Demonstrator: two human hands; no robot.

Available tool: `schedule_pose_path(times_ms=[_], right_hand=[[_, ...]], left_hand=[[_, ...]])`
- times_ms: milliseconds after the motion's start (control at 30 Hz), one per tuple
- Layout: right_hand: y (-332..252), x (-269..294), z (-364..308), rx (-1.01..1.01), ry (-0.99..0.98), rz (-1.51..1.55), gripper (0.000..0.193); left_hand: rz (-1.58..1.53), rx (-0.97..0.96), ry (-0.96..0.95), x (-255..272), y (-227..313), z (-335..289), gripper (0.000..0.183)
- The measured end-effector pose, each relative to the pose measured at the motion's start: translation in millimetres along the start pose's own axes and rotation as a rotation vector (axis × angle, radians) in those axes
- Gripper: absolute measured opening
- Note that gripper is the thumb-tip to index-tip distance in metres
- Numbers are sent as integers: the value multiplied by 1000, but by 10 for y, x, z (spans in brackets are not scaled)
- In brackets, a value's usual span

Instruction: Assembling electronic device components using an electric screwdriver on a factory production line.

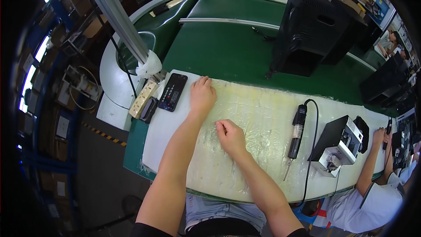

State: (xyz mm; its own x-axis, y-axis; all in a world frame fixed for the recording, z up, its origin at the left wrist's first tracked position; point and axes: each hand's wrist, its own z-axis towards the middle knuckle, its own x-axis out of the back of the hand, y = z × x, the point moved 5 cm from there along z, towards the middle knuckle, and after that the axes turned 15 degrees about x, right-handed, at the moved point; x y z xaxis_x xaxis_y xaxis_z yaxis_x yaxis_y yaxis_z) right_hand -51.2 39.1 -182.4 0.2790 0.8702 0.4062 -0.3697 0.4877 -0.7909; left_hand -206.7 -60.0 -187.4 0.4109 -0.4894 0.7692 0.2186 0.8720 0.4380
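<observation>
The left hand rests palm down on the mat, fingers together; its underside is hidden, so whether it grips anything cannot be told. The right hand is loosely curled, with nothing visible in it, though its inside cannot be seen. The phone lies at the mat's left end, just beside the left hand; a leftward sweep could push it into the foam block. The screwdriver lies loose, bit toward the near edge; its cord loops between it and the box and drops past that edge, so a snagged forearm could drag the tool off. The mat's wrinkled film looks slick, which would make sliding likelier.
</observation>
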Motion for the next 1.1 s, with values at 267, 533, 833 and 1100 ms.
schedule_pose_path(times_ms=[267, 533, 833, 1100], right_hand=[[6, -3, -2, 6, 0, -3, 17], [0, 7, 2, 14, 3, -9, 17], [-14, 9, 7, 22, 4, -15, 16], [-38, 1, 12, 27, 5, 3, 14]], left_hand=[[6, 5, -10, 13, 17, 0, 26], [13, 42, -163, 79, 91, 18, 43], [8, -113, -170, 75, 185, -14, 53], [108, -170, -110, -17, 102, -22, 50]])
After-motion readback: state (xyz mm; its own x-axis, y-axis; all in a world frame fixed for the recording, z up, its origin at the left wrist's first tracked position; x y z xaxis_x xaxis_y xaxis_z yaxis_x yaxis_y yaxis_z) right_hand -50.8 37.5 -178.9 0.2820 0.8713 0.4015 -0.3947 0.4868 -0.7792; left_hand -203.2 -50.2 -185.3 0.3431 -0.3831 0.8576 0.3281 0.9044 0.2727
